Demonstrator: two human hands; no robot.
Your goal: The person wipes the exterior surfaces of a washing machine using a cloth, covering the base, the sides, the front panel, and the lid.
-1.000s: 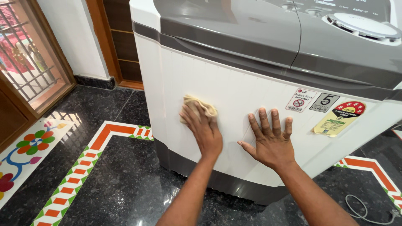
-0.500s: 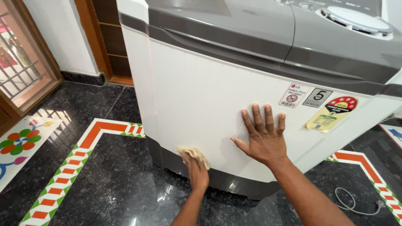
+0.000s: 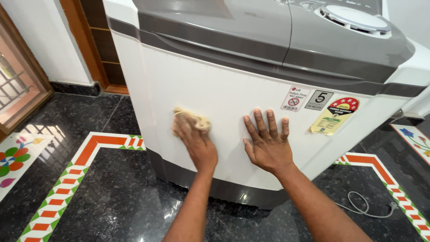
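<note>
1 white twin-tub washing machine [image 3: 215,103] w/ grey lid stands on black granite floor [image 3: 112,201]. Right hand [image 3: 268,143]: released, palm flat on front panel. Left hand [image 3: 195,141]: clenched on yellow cloth [image 3: 193,118], pressed against panel just beside right hand.

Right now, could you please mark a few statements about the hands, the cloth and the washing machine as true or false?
1. The left hand presses a beige cloth against the white front panel of the washing machine. True.
2. The right hand holds a spray bottle. False: it lies flat and open on the panel, holding nothing.
3. The stickers sit to the right of the right hand. True.
4. The machine's lid stands open. False: the grey lid is closed.
5. A white cable lies on the dark floor. True.
</note>
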